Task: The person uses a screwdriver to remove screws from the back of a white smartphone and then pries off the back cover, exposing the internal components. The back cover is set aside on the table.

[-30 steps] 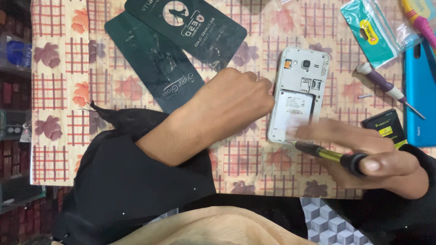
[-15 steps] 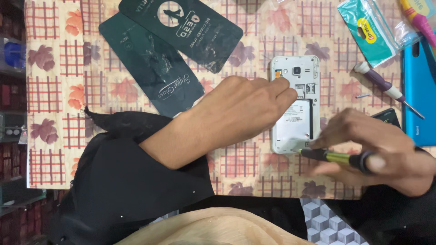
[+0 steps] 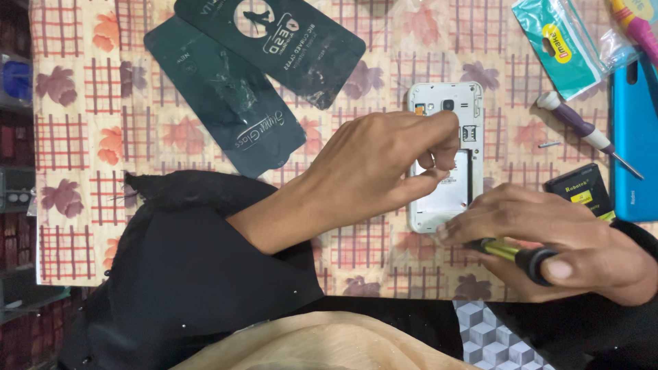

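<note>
A white phone point(image 3: 460, 101) lies face down on the patterned tablecloth point(image 3: 75, 137) with its back cover off and its battery bay bare. My left hand point(image 3: 384, 164) rests over the phone's left side, fingertips pinching at its middle. My right hand point(image 3: 555, 240) holds a screwdriver with a yellow and black handle point(image 3: 515, 253). Its tip is hidden under my fingers at the phone's lower right corner.
Two dark green flat packets point(image 3: 226, 96) point(image 3: 288, 34) lie at the upper left. A purple-handled screwdriver point(image 3: 582, 130), a black battery point(image 3: 579, 192), a blue phone cover point(image 3: 634, 144) and a teal packet point(image 3: 558, 44) lie at the right. A loose screw point(image 3: 548, 144) sits near the purple screwdriver.
My left hand has slid from the phone's top edge down onto its middle. My right hand with the screwdriver stays at the lower right corner.
</note>
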